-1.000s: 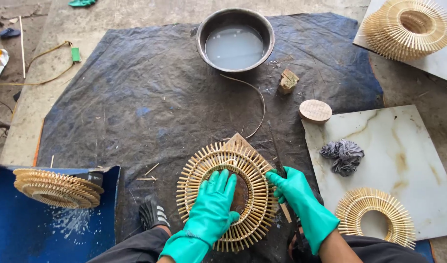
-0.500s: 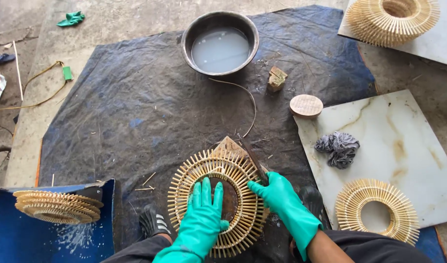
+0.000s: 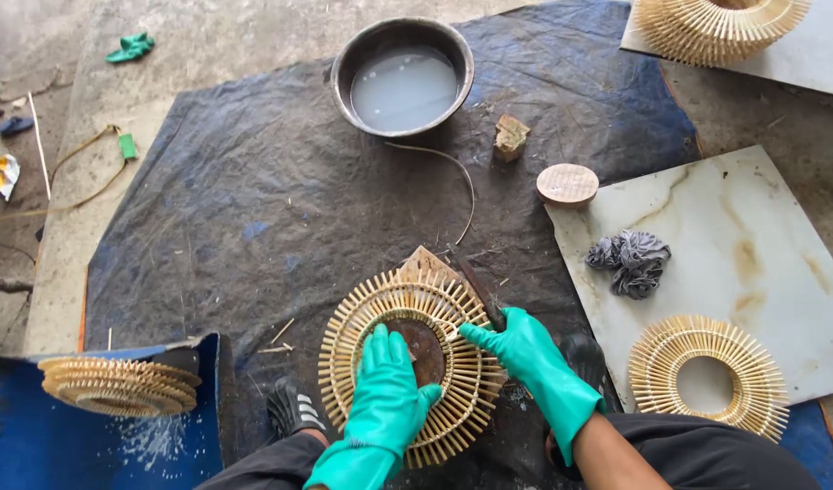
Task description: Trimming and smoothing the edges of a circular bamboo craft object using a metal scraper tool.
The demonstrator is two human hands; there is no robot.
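A round ring of bamboo sticks (image 3: 344,338) lies on a wooden block on the dark tarp in front of me. My left hand (image 3: 386,395), in a green glove, presses flat on the ring's lower middle. My right hand (image 3: 525,349), also gloved in green, grips a dark thin tool (image 3: 478,289) whose tip sits at the ring's upper right rim. The block's corner (image 3: 423,261) sticks out above the ring.
A metal basin of cloudy water (image 3: 403,77) stands at the back. A wooden disc (image 3: 567,183), a small wood chunk (image 3: 511,136), a grey rag (image 3: 632,261) and another stick ring (image 3: 706,374) lie on or near the marble tile (image 3: 752,227) at right. Stacked rings (image 3: 117,385) sit left.
The view has shifted slightly. Both hands stay on the ring; the left hand has slid a little lower on it and the right hand keeps the tool at the rim.
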